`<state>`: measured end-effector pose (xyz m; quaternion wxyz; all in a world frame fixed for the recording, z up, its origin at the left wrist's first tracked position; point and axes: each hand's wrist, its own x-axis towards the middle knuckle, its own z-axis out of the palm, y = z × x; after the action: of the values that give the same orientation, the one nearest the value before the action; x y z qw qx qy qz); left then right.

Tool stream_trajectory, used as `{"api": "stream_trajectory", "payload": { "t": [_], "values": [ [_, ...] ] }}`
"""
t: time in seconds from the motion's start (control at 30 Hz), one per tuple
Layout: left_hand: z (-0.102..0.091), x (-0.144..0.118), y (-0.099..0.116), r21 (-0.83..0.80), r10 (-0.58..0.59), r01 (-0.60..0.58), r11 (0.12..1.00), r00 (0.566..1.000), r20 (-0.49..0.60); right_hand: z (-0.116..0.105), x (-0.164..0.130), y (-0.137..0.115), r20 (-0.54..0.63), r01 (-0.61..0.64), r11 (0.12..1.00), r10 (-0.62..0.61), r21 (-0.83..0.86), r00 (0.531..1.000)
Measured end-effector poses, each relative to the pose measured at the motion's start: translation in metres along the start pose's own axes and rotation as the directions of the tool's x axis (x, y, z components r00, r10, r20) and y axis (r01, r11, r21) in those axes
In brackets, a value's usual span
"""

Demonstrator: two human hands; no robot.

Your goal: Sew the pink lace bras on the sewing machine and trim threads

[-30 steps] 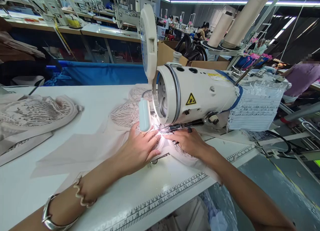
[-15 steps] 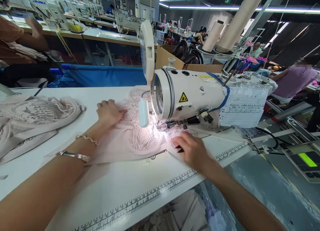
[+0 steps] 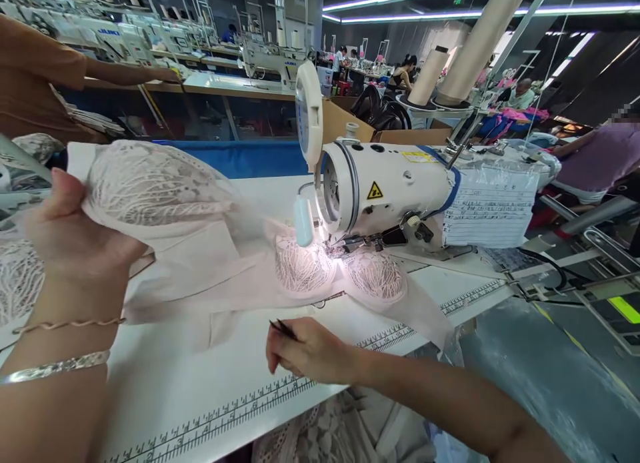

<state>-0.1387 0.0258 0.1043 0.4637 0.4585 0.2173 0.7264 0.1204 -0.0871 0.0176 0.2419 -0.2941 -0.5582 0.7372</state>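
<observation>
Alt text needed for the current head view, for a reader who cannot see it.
The person's left hand lifts a pale lace garment off a white sewing table, while the right hand, near the table's printed ruler, holds a small dark tool. More lace lies lit under a white sewing machine; other workers sit beyond.

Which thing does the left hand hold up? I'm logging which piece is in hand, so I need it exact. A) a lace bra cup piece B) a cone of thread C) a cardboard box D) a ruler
A: the left hand grips the pale lace cup piece, lifted above the white table.
</observation>
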Motion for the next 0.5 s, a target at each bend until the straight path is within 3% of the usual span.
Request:
{"api": "stream_trajectory", "payload": {
  "t": [0.1,0.17,0.33,0.5],
  "values": [
    [-0.001,-0.004,0.003,-0.011,0.019,-0.019,1.000,1.000,0.023,0.004,0.039,-0.015,0.108,-0.186,0.918,0.157,0.349,0.982],
    [-0.003,-0.002,0.001,-0.030,0.026,-0.025,0.999,1.000,0.007,0.008,0.061,-0.027,0.127,-0.220,0.819,0.180,0.529,0.975],
    [-0.014,0.004,-0.003,-0.077,0.033,-0.038,0.996,0.998,-0.058,0.017,0.092,-0.041,-0.029,-0.061,0.627,0.132,0.777,0.991],
    [-0.022,0.006,-0.002,-0.110,-0.025,0.011,0.994,0.992,-0.125,0.010,0.109,-0.046,-0.145,0.097,0.548,0.045,0.831,0.988]
  ]
}}
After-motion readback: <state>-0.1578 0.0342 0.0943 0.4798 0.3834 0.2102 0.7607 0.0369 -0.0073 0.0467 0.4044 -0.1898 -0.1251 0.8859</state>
